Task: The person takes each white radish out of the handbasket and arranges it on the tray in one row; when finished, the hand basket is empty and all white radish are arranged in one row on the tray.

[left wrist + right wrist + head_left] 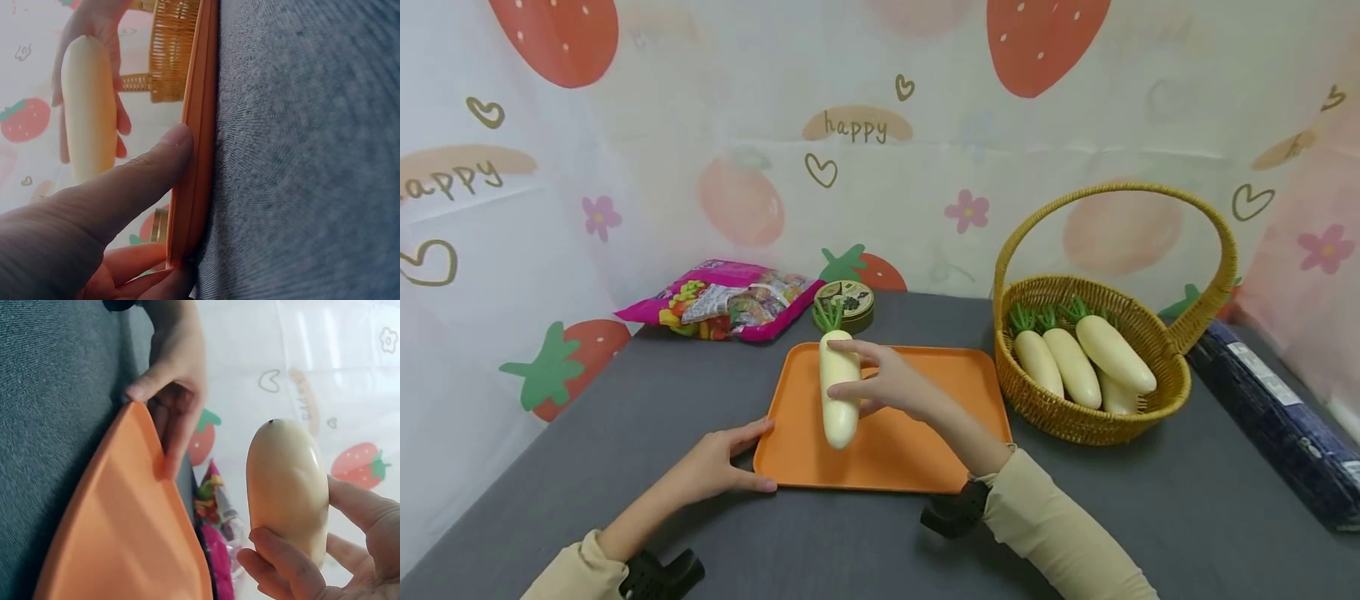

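A white radish (840, 392) with a green leafy top is held by my right hand (887, 383), thumb on one side and fingers on the other. It hangs above the left half of an orange tray (917, 450), apart from it, as the right wrist view also shows. My left hand (718, 467) grips the tray's near left corner, its thumb (178, 140) on the near rim and its fingers along the left side. More white radishes (1071, 367) with green tops lie in a woven basket (1093, 429) to the right of the tray.
Behind the tray stand a round tin (857, 315) and a pink bag of wrapped sweets (730, 300). At the right edge lies a long dark blue package (1277, 425). A tall arched handle (1150, 190) rises over the basket. A printed cloth (865, 200) hangs behind the grey table.
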